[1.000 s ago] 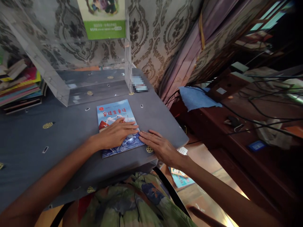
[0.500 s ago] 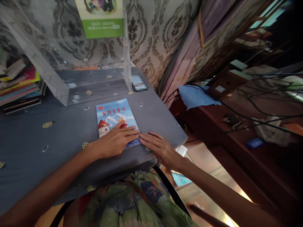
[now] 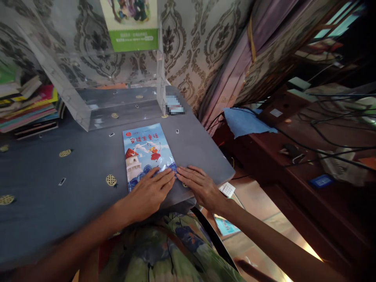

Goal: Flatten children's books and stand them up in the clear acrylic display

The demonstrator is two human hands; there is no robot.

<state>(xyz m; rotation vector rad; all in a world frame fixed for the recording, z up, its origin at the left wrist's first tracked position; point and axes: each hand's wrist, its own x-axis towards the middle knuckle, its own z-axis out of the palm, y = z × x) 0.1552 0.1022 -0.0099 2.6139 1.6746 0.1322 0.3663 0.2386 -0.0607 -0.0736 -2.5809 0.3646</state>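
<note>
A blue storybook (image 3: 147, 150) with red Chinese lettering, a tower and a red figure on its cover lies shut near the front edge of the grey-clothed table (image 3: 91, 164). My left hand (image 3: 154, 192) lies over its lower right part, fingers stretched out across the cover and hiding some of the bottom edge. Beside it, my right hand (image 3: 199, 184) rests at the book's lower right corner with fingers extended and fingertips touching that corner. Neither hand is wrapped round anything.
Behind the book stands a clear acrylic rack (image 3: 123, 111) holding a green-and-cream book (image 3: 135, 39). A pile of books (image 3: 32, 105) sits at the left. To the right are a dark red cabinet (image 3: 273, 156) with cables and a blue cloth (image 3: 249, 121). Papers lie on the floor below.
My left hand has slid down the cover toward the book's lower edge, uncovering the red figure. My right hand stays at the corner. The view has shifted slightly.
</note>
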